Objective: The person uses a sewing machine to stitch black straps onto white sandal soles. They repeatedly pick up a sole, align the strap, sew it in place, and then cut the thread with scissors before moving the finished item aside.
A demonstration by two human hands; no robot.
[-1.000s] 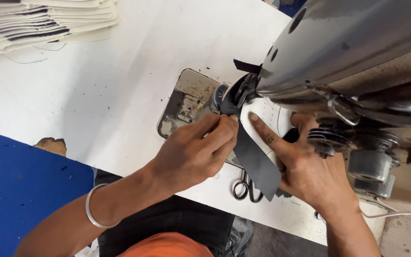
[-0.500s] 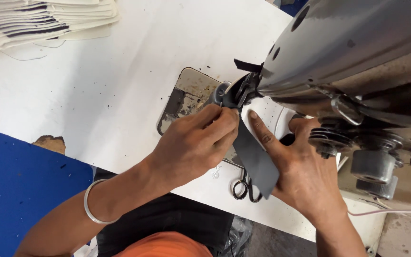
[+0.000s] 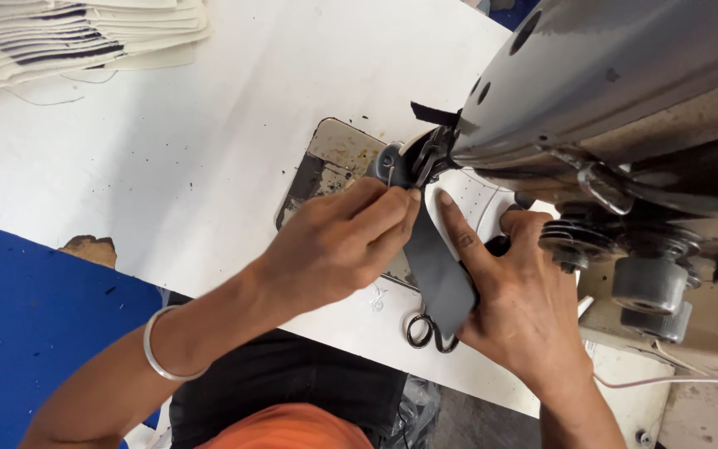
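Note:
A grey strap [image 3: 438,266] runs from the table's front edge up to the needle area of a grey sewing machine [image 3: 608,100]. My left hand [image 3: 338,245] pinches the strap's upper end right by the presser foot [image 3: 425,158]. A silver bangle [image 3: 159,349] sits on that wrist. My right hand [image 3: 521,295] lies on the strap's right side, index finger stretched along it and pressing down toward the needle. A small white piece under the strap is mostly hidden by both hands.
Scissors [image 3: 425,331] lie at the table's front edge beneath the strap. A stack of white fabric pieces [image 3: 76,33] rests at the far left. The metal needle plate [image 3: 326,166] is set in the white table [image 3: 168,166]. A blue surface [image 3: 18,333] stands at lower left.
Both hands have crept slightly up toward the needle with the strap. My left fingers have tightened on its upper end.

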